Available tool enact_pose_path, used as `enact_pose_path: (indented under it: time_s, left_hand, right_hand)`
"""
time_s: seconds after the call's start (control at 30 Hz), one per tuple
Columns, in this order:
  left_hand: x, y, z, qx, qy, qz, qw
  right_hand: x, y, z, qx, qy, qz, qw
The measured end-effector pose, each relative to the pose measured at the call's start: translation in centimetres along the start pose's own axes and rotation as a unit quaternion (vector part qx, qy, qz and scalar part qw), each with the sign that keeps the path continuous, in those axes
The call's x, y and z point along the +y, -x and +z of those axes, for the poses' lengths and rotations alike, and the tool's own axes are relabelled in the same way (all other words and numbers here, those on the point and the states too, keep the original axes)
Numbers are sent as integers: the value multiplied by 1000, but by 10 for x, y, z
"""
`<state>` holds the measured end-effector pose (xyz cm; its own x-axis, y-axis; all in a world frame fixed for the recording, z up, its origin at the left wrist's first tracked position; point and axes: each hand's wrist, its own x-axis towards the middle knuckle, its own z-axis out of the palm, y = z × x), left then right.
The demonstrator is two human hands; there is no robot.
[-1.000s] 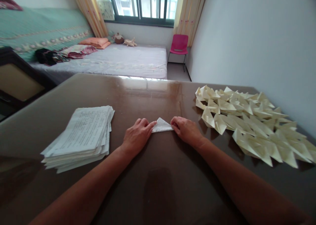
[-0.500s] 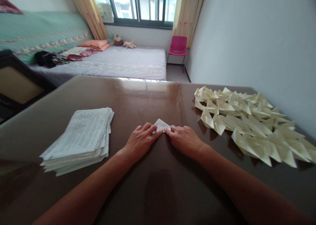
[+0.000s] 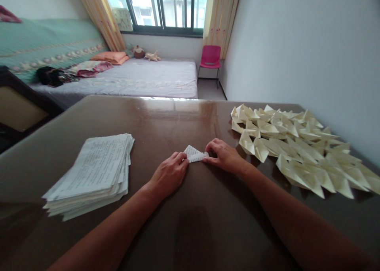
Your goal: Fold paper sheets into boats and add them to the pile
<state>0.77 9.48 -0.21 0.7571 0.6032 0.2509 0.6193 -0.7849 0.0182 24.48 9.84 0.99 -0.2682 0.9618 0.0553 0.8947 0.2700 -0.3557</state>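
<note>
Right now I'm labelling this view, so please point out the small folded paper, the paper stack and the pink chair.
Small folded paper [image 3: 193, 157]: head view, on its printed front face.
Paper stack [image 3: 92, 166]: head view, on its top sheet.
Pink chair [image 3: 211, 56]: head view, on its backrest.

Rm w/ pale walls [image 3: 297, 45], bright window [image 3: 166, 7] at 12 o'clock btwn yellow curtains [image 3: 221, 21], bed [image 3: 154, 77] at 11, pink chair [image 3: 210, 57] at 12–1 on greyish floor [image 3: 209, 89], shiny brown table [image 3: 154, 124] nearest.
</note>
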Motion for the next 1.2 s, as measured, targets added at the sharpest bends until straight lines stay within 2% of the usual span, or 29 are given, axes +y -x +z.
enact_pose_path:
  time_s: [0.17,0.3,0.43,0.57,0.63,0.73,0.8,0.9,1.03,1.2]
  left_hand:
    - [-4,2,8,44,-28,-17,999]
    - [-2,1,8,48,-42,-30,998]
    - [2,-3,4,25,-47,-39,998]
    - [3,-6,1,-12,-61,-47,997]
    - [4,-6,1,-15,-59,-48,997]
    - [3,-5,2,-5,-52,-40,998]
    - [3,-3,2,-4,-47,-28,998]
    - [4,-2,1,-7,-47,-7,999]
    - [5,1,-2,9,-73,14,997]
    - [8,3,-1,29,-83,3,996]
  right_hand:
    - [5,-4,14,3,-111,-29,993]
    - [-3,-3,16,29,-154,-101,982]
    - [-10,-2,17,30,-163,-191,967]
    - [-10,-2,17,41,-169,-221,960]
    - [-9,-1,17,38,-157,-185,969]
    - [-6,0,13,19,-119,-53,991]
    - [-4,1,11,-12,-93,6,996]
    - [-3,1,8,-46,-67,14,997]
    - [-6,3,6,-54,-61,20,996]
    - [-13,4,6,-61,-67,36,995]
